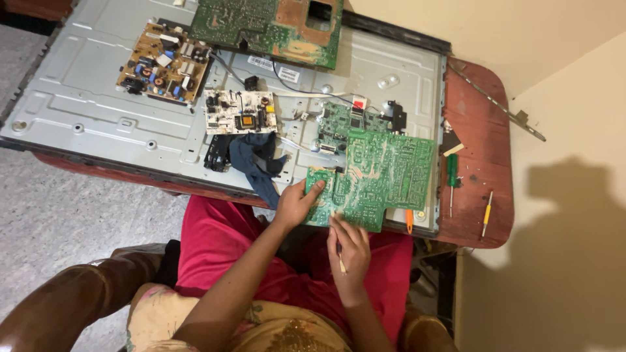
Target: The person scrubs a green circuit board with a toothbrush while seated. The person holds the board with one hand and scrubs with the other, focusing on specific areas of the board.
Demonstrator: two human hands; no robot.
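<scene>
My left hand grips the near left corner of a large green circuit board lying solder side up on the metal back panel of a screen. Just below the board's near edge, my right hand is closed on a thin pale-handled tool whose tip touches the board. A smaller green board sits right behind the large one.
A brown board, a white board and a big green board lie further back. A dark blue cloth is left of my hand. Green, orange and yellow screwdrivers rest at the right on the red table.
</scene>
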